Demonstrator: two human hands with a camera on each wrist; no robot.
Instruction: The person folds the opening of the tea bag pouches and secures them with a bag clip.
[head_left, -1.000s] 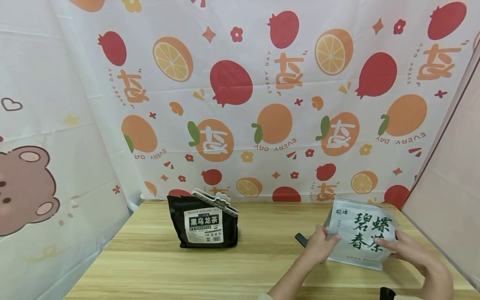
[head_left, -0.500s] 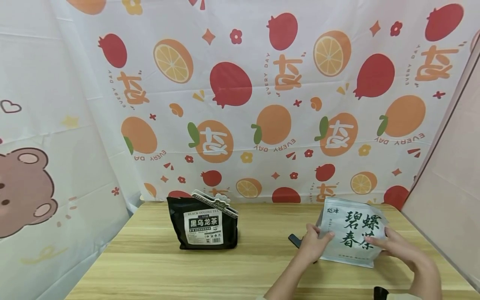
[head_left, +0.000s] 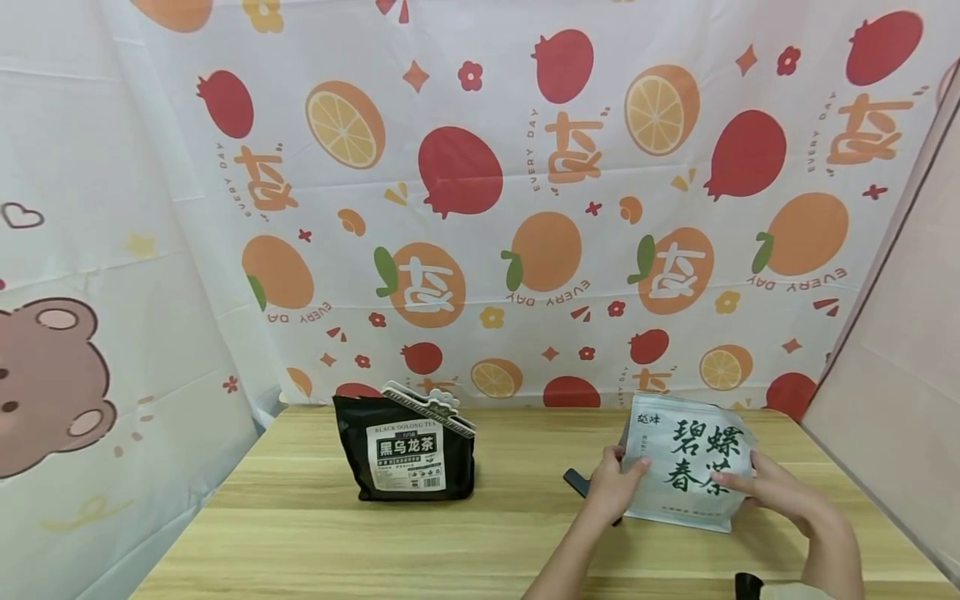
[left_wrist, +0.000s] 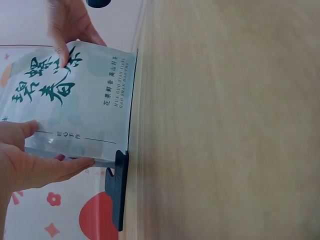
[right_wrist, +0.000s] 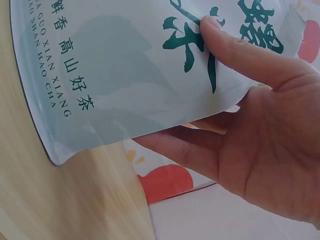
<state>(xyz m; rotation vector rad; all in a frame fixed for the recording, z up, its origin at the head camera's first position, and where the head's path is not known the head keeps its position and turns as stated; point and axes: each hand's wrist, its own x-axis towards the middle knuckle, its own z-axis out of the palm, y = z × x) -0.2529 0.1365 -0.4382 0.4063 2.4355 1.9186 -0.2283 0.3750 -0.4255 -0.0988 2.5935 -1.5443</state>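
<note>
Right wrist: bag [right_wrist: 125, 75] within grip [right_wrist: 262, 120]

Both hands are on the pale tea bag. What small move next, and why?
Perhaps reach with the left hand for the dark strip beside it: the right hand also holds the pale tea bag, whose visible top looks unclipped, while a clip grips the black bag.

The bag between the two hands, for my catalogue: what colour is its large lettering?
Dark green lettering on the pale bag; right wrist view shows it best.
</note>
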